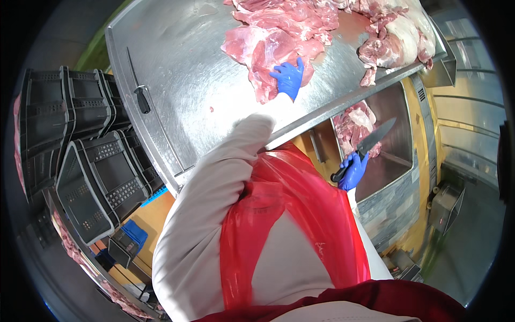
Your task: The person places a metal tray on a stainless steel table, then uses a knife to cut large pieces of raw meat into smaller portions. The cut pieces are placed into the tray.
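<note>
My left hand [289, 79], in a blue glove, lies with fingers spread on the near end of a large slab of raw pink meat [268, 48] on the metal table [182, 70]. To the right, my gloved right hand [353, 170] is closed round the black handle of a broad-bladed knife [376, 136]. Its blade points up and away to the right, over a metal bin [394, 147] below the table edge. In the bin is a piece of raw meat [354, 126]. Part of the bin is hidden by the knife and hand.
Larger pale-skinned cuts [399, 40] lie at the table's far right. A thin rod-like tool with a black handle [142, 100] rests near the left edge. Black perforated crates [102, 182] stand left of the table. A metal rail [370, 88] runs along the near edge.
</note>
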The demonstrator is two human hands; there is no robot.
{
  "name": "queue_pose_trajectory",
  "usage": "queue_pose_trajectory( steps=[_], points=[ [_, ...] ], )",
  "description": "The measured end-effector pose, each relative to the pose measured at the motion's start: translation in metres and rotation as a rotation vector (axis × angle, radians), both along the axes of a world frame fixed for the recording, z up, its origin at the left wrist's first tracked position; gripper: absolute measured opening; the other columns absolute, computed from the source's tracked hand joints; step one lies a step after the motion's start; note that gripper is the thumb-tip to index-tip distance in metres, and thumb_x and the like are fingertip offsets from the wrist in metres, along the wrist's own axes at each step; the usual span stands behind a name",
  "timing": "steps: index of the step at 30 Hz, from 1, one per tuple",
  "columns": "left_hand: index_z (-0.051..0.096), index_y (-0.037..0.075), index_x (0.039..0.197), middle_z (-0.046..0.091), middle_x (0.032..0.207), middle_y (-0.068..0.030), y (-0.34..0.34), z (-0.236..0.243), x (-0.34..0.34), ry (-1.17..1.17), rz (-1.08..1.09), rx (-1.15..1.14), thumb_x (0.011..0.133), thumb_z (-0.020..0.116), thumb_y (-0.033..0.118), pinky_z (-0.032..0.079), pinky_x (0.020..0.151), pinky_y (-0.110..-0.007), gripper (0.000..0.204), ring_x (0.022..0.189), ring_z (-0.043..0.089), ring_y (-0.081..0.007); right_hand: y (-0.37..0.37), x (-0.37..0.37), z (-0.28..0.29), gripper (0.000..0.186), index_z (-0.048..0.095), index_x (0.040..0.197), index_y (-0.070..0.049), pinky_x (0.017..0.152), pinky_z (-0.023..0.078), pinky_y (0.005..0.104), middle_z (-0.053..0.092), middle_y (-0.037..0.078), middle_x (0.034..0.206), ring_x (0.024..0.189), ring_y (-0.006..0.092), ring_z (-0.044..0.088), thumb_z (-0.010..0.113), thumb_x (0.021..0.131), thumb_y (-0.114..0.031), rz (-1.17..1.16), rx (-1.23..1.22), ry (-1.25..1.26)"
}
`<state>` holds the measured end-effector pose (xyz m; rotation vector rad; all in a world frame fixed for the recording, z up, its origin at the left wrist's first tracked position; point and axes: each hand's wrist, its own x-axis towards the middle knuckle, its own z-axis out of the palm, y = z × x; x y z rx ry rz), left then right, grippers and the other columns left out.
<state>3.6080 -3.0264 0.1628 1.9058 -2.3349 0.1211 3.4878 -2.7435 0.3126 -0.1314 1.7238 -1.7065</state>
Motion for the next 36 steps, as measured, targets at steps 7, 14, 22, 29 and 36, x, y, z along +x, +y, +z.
queue_pose_trajectory(
  steps=[7, 14, 22, 29, 36],
  points=[
    [0.052, 0.006, 0.129, 0.065, 0.102, -0.0198, 0.011, 0.046, 0.118, 0.78, 0.066, 0.139, 0.078, 0.065, 0.009, 0.051, 0.087, -0.041, 0.052, 0.098, 0.064, -0.0377, -0.085, 0.011, -0.003, 0.066, 0.027, 0.149, -0.011, 0.041, 0.042, 0.0222, 0.054, 0.006, 0.076, 0.051, 0.0089, 0.049, 0.049, 0.089, 0.005, 0.502, 0.045, 0.129],
    [0.051, -0.003, 0.123, 0.064, 0.111, -0.0184, 0.01, 0.02, 0.207, 1.5, 0.269, 0.186, 0.065, 0.075, 0.006, 0.048, 0.094, -0.036, 0.063, 0.105, 0.062, -0.0295, -0.171, 0.026, -0.043, 0.079, 0.022, 0.154, -0.03, 0.06, 0.047, 0.0441, 0.057, 0.019, 0.075, 0.061, 0.0322, 0.059, 0.052, 0.086, -0.004, 1.299, 0.128, 0.901],
    [0.052, -0.004, 0.129, 0.06, 0.124, -0.0153, 0.012, -0.004, 0.248, 1.628, 0.205, 0.251, 0.058, 0.075, 0.007, 0.045, 0.101, -0.035, 0.075, 0.115, 0.057, -0.0261, -0.223, 0.041, -0.083, 0.077, 0.02, 0.154, -0.028, 0.064, 0.047, 0.0478, 0.061, 0.026, 0.08, 0.068, 0.0414, 0.062, 0.048, 0.086, -0.006, 1.62, 0.142, 1.012],
    [0.053, -0.004, 0.128, 0.062, 0.118, -0.0114, 0.002, 0.009, 0.244, 1.571, 0.186, 0.249, 0.058, 0.079, 0.01, 0.047, 0.096, -0.034, 0.075, 0.109, 0.058, -0.0235, -0.344, 0.149, -0.06, 0.084, 0.02, 0.154, -0.032, 0.079, 0.05, 0.0431, 0.065, 0.028, 0.097, 0.088, 0.0426, 0.065, 0.053, 0.084, 0.0, 1.803, 0.245, 1.068],
    [0.057, -0.003, 0.121, 0.063, 0.11, -0.0107, -0.015, 0.018, 0.273, 1.763, 0.329, 0.176, 0.068, 0.061, 0.002, 0.05, 0.086, -0.033, 0.053, 0.099, 0.061, -0.0228, -0.37, 0.152, -0.072, 0.072, 0.027, 0.152, -0.029, 0.081, 0.051, 0.0381, 0.064, 0.026, 0.108, 0.093, 0.0355, 0.065, 0.053, 0.089, -0.006, 1.846, -0.009, 0.85]
  ],
)
